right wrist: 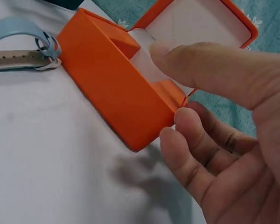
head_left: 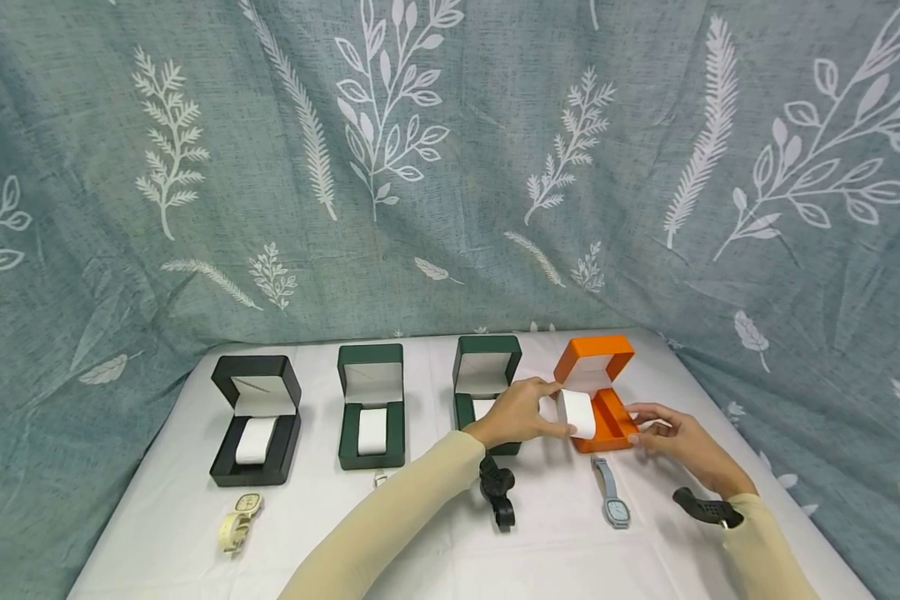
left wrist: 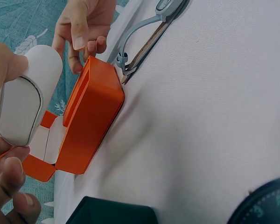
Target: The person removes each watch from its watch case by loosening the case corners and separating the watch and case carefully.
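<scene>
In the head view my left hand (head_left: 521, 410) pinches a white watch cushion (head_left: 579, 414) between thumb and fingers, raised over the left part of the open orange watch box (head_left: 611, 444). The left wrist view shows the cushion (left wrist: 49, 70) tilted, its flat oval end toward the camera. My right hand (head_left: 678, 442) holds the box at its right end. In the right wrist view its curled fingertips (right wrist: 170, 135) meet the end wall, and the thumb overlaps the hollow inside. A light blue watch (head_left: 613, 500) lies just in front of the box.
To the left stand a green watch box (head_left: 487, 346), another green box (head_left: 371, 458) and a black box (head_left: 251, 477), all with lids up and white cushions. In front lie a black watch (head_left: 498, 492) and a cream watch (head_left: 237, 523). Patterned cloth (head_left: 450, 167) hangs behind.
</scene>
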The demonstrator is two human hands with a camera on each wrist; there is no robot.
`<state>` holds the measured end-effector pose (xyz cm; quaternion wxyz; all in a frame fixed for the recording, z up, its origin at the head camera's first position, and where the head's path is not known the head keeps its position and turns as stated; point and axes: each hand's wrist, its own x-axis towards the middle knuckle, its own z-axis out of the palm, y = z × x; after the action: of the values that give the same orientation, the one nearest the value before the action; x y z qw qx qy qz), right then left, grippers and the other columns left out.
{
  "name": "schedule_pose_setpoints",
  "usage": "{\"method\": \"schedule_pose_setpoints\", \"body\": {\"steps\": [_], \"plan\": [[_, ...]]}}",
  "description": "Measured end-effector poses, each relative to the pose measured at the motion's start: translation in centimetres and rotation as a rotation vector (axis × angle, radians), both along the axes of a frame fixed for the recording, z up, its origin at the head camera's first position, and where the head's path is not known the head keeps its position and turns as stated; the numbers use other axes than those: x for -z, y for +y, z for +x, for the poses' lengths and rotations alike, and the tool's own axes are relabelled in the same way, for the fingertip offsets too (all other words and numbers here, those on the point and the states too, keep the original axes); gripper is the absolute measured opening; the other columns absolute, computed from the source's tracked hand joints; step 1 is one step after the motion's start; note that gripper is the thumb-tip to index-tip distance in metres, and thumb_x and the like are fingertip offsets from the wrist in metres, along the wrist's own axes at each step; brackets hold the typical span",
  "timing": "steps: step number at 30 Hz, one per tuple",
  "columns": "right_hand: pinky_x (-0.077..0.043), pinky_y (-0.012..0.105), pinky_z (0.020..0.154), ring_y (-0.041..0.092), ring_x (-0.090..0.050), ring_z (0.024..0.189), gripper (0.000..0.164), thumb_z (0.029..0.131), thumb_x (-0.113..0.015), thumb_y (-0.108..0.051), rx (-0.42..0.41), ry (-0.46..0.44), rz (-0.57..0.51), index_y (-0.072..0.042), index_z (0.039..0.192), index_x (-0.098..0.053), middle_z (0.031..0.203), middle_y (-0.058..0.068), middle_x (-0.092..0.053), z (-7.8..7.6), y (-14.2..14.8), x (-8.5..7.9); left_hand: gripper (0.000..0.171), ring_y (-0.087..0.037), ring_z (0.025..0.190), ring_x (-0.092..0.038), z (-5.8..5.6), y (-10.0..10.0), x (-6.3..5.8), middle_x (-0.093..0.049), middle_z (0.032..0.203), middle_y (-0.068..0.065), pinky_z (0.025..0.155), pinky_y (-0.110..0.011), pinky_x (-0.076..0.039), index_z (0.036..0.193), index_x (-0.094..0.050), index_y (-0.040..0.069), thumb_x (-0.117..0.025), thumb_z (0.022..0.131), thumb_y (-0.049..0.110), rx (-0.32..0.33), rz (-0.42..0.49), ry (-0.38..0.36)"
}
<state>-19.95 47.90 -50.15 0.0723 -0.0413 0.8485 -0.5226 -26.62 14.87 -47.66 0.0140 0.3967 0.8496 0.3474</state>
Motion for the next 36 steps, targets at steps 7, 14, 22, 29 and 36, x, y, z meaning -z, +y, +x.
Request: {"method": "schedule_pose_setpoints", "body": {"steps": [7, 14, 22, 29, 36], "plan": [[-0.055, 0.042, 0.07, 0.039, -0.066, 0.082, 0.066, 0.095, -0.076, -0.024, -0.013, -0.048, -0.007, -0.009, 0.153, -0.047, 0.132, 0.027, -0.049, -0.9, 0.6, 0.5, 0.079, -0.022, 0.122, -0.062, 0.0, 0.1, 0.0, -0.066, 0.131, -0.003, 0.095, -0.022, -0.048, 0.148, -0.057, 0.007, -0.08, 0.087, 0.051, 0.005, 0.002, 0.0], [-0.059, 0.045, 0.08, 0.035, -0.069, 0.091, 0.068, 0.096, -0.075, -0.022, -0.022, -0.111, -0.065, -0.007, 0.155, -0.043, 0.123, 0.028, -0.049, -1.3, 0.9, 0.8, 0.079, -0.021, 0.121, -0.062, -0.1, 0.2, 0.0, -0.067, 0.127, 0.0, 0.094, -0.021, -0.047, 0.147, -0.057, 0.007, -0.08, 0.087, 0.052, 0.007, 0.0, 0.003], [-0.058, 0.048, 0.085, 0.034, -0.068, 0.093, 0.071, 0.098, -0.073, -0.02, -0.029, -0.171, -0.159, -0.005, 0.158, -0.038, 0.122, 0.027, -0.047, -1.2, 0.6, 1.2, 0.078, -0.021, 0.12, -0.062, -0.2, 0.1, 0.1, -0.066, 0.127, 0.0, 0.094, -0.022, -0.048, 0.147, -0.058, 0.007, -0.08, 0.087, 0.052, 0.005, 0.003, 0.001], [-0.057, 0.05, 0.086, 0.038, -0.07, 0.094, 0.077, 0.1, -0.071, -0.02, -0.072, -0.21, -0.182, -0.01, 0.163, -0.027, 0.115, 0.026, -0.05, -1.3, 0.3, 1.2, 0.081, -0.021, 0.12, -0.062, -0.3, 0.1, 0.1, -0.065, 0.13, -0.002, 0.094, -0.022, -0.048, 0.148, -0.057, 0.008, -0.08, 0.086, 0.054, -0.006, 0.011, -0.015], [-0.059, 0.048, 0.082, 0.04, -0.069, 0.092, 0.079, 0.101, -0.069, -0.021, -0.109, -0.193, -0.115, -0.015, 0.165, -0.023, 0.113, 0.027, -0.051, -1.7, 0.2, 0.9, 0.082, -0.019, 0.12, -0.062, -0.2, 0.0, 0.0, -0.065, 0.132, -0.002, 0.094, -0.023, -0.048, 0.149, -0.056, 0.008, -0.08, 0.085, 0.054, -0.021, -0.004, -0.005]]}}
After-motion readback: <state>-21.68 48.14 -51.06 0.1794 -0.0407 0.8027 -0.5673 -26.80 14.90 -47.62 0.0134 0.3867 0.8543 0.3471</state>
